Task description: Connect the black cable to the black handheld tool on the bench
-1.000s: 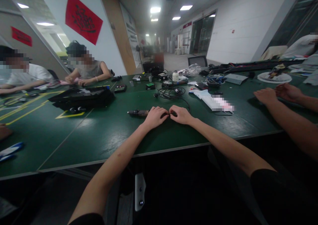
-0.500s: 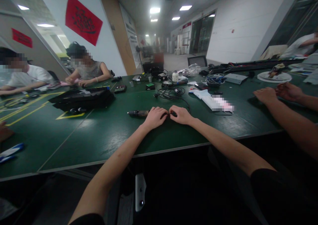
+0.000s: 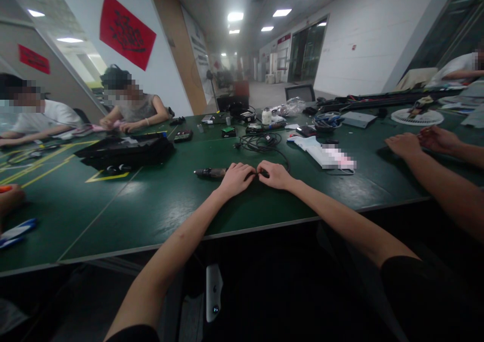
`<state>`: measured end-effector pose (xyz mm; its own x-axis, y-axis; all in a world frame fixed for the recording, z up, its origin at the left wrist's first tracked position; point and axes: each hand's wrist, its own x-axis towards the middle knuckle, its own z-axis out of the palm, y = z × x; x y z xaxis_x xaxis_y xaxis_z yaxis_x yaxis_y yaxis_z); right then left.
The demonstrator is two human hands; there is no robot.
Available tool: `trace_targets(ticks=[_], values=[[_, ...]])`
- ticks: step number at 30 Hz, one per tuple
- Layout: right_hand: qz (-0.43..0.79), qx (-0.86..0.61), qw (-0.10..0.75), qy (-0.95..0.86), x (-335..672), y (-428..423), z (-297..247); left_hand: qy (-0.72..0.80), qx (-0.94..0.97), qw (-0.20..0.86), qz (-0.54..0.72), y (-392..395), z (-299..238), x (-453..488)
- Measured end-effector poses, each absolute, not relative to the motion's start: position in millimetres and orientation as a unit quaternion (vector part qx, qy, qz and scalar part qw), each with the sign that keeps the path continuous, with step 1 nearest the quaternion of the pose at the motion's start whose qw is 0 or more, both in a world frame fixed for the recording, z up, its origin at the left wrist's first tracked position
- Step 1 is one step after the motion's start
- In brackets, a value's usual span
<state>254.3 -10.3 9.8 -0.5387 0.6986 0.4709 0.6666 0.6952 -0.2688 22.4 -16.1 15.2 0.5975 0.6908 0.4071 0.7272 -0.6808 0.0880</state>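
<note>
Both my hands rest close together on the green table (image 3: pixel 159 206), near its front edge. My left hand (image 3: pixel 235 179) is curled around the end of a dark, slim tool (image 3: pixel 210 172) that lies pointing left. My right hand (image 3: pixel 277 175) is curled too, its fingertips pinching a black cable (image 3: pixel 264 143) right beside the left hand. The cable runs back to a loose coil behind my hands. What sits between the fingertips is too small to make out.
A black bag (image 3: pixel 124 149) lies to the left. White packaging (image 3: pixel 321 153), small devices, a white bottle (image 3: pixel 266 115) and a white fan grille (image 3: pixel 417 117) lie further back. Another person's hands (image 3: pixel 419 143) work at the right; two people sit at the far left.
My hands have stayed in place. A hand at the far left edge has risen a little.
</note>
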Motion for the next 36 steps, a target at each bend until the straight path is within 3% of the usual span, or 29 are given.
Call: trace_targets(ticks=[36], values=[[0.022,-0.387,0.286,-0.877,254.5,-7.6,6.3,-0.381,-0.895,0.059,-0.223,-13.5,11.3,21.1]])
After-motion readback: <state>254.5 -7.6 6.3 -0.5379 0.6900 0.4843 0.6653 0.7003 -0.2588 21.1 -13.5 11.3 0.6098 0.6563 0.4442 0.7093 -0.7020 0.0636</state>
